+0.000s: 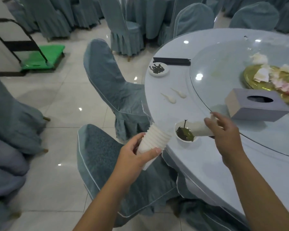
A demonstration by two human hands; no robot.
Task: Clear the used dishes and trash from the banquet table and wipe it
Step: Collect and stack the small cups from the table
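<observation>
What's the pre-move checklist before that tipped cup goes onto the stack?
1. Right hand grips the paper cup: ok.
2. Cup tipped over the small bowl, tea leaves landing in it: ok.
3. Cup fully emptied: cannot tell, inside hidden.
4. Left hand holds the cup stack firmly: ok.
5. Stack's open end faces the cup: ok.
6. Table cleared: not ok; saucer, chopsticks, two spoons, tissue box remain.
</observation>
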